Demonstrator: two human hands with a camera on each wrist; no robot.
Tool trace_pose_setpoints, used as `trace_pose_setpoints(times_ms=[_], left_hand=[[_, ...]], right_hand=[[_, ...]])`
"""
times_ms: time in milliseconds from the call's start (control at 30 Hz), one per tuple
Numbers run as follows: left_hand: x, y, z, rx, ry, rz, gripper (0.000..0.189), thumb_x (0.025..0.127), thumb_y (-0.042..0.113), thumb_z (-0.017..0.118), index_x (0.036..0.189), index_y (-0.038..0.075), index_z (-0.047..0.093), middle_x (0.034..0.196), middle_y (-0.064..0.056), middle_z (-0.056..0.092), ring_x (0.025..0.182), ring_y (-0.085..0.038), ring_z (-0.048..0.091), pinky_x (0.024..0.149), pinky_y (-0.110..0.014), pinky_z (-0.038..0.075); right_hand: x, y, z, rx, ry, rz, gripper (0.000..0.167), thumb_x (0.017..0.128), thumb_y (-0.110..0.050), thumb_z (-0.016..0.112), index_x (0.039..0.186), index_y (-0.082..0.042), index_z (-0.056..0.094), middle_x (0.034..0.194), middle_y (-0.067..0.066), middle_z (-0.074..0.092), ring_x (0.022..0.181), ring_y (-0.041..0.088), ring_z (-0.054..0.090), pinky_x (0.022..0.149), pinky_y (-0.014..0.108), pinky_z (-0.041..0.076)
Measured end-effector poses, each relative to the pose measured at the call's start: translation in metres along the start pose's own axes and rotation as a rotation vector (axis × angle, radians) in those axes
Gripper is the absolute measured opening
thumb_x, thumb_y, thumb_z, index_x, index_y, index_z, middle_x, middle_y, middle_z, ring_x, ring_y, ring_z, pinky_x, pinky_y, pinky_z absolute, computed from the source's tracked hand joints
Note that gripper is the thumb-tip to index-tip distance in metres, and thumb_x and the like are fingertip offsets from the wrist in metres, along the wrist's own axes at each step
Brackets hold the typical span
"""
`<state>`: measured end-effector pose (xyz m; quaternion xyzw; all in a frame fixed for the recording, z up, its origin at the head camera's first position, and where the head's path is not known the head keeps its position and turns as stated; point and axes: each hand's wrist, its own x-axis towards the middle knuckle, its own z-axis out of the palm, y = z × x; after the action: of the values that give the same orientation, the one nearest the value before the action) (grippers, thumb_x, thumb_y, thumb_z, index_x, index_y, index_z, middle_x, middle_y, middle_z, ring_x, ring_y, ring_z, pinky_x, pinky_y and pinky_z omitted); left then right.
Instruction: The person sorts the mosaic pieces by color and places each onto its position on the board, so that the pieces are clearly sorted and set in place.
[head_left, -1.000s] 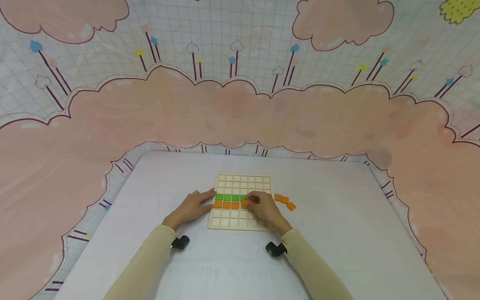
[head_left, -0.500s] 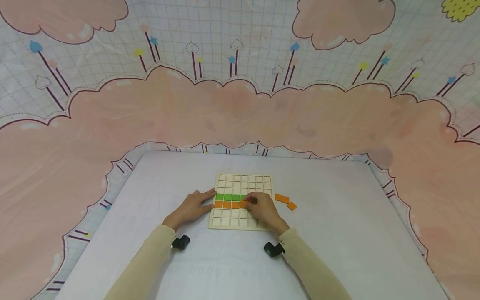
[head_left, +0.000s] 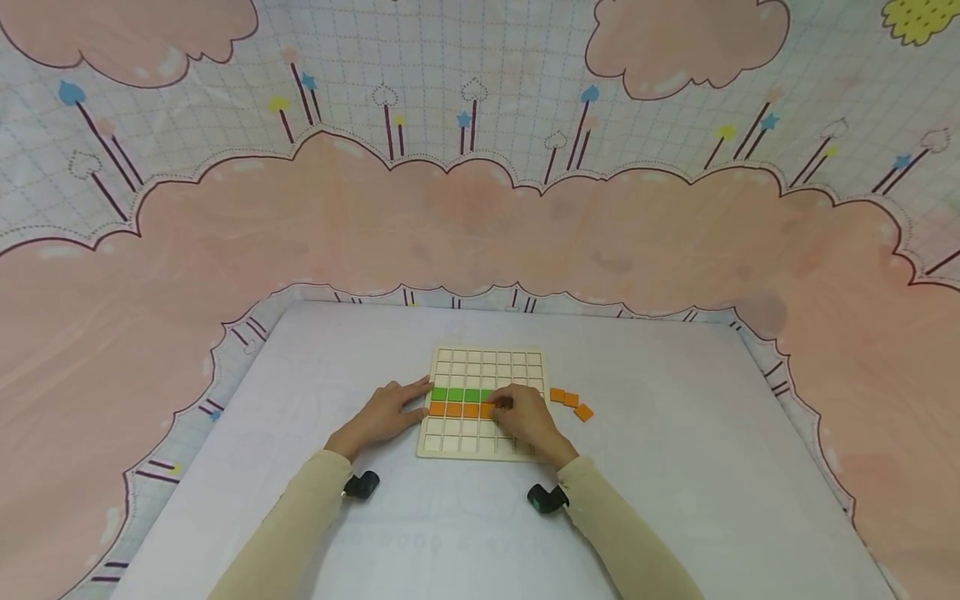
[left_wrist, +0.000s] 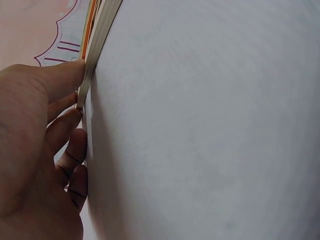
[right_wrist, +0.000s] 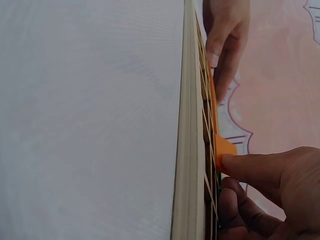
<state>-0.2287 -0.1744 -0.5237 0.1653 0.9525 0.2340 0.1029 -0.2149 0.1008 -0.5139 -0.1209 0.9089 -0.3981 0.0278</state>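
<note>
On the table lies a pale wooden grid board (head_left: 472, 451) with square cells. A row of green tiles (head_left: 456, 395) crosses it, and nearer the person runs a row of orange tiles (head_left: 453, 409). My right hand (head_left: 527, 417) pinches an orange tile (right_wrist: 226, 150) at the right end of the orange row; the right wrist view has it tilted up from the board, the thumb against it. The right hand hides cells behind it. At the board's left edge, my left hand (head_left: 382, 414) rests its thumb and fingertips, fingers fairly straight.
Several loose orange tiles (head_left: 572, 400) lie on the white tabletop (head_left: 675, 433) just right of the board. Dark wrist devices (head_left: 362, 485) sit by both sleeves. A patterned cloth (head_left: 480, 225) surrounds the table at the back and sides.
My right hand has shifted slightly left, and the orange tile it pinches has come down closer in line with the orange row. The left hand has stayed in place.
</note>
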Motion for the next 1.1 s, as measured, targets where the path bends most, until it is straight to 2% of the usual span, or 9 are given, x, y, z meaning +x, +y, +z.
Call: trace_pose_setpoints(times_ms=[167, 433, 733, 1100], left_hand=[[0.000, 0.000, 0.000, 0.001, 0.003, 0.007, 0.055, 0.097, 0.037, 0.060, 0.148, 0.024, 0.045, 0.158, 0.008, 0.038, 0.094, -0.014, 0.043, 0.086, -0.035, 0.039], [0.001, -0.001, 0.000, 0.003, -0.001, 0.002, 0.055, 0.097, 0.038, 0.060, 0.149, 0.025, 0.045, 0.158, 0.009, 0.039, 0.092, -0.015, 0.042, 0.080, -0.032, 0.038], [0.000, 0.001, -0.002, 0.001, -0.004, -0.002, 0.055, 0.097, 0.038, 0.060, 0.149, 0.025, 0.045, 0.157, 0.008, 0.039, 0.093, -0.016, 0.043, 0.080, -0.033, 0.039], [0.000, 0.000, -0.001, -0.002, -0.003, 0.002, 0.055, 0.097, 0.038, 0.060, 0.148, 0.025, 0.045, 0.158, 0.009, 0.038, 0.098, -0.015, 0.045, 0.088, -0.037, 0.040]], right_hand=[[0.001, 0.000, 0.001, -0.002, 0.002, -0.009, 0.014, 0.085, -0.008, 0.073, 0.097, -0.013, 0.075, 0.088, 0.000, 0.070, 0.078, 0.011, 0.058, 0.071, 0.027, 0.050], [0.001, 0.002, 0.001, -0.006, -0.001, -0.005, 0.013, 0.086, -0.008, 0.072, 0.097, -0.013, 0.076, 0.091, 0.000, 0.069, 0.079, 0.011, 0.057, 0.071, 0.028, 0.049], [0.001, 0.002, 0.001, -0.001, 0.001, -0.001, 0.012, 0.088, -0.011, 0.071, 0.100, -0.014, 0.074, 0.092, 0.000, 0.069, 0.080, 0.012, 0.057, 0.073, 0.029, 0.049], [-0.009, -0.015, -0.016, 0.067, 0.013, -0.021, 0.017, 0.089, -0.013, 0.071, 0.106, -0.009, 0.073, 0.102, 0.003, 0.073, 0.087, 0.016, 0.064, 0.079, 0.032, 0.054]])
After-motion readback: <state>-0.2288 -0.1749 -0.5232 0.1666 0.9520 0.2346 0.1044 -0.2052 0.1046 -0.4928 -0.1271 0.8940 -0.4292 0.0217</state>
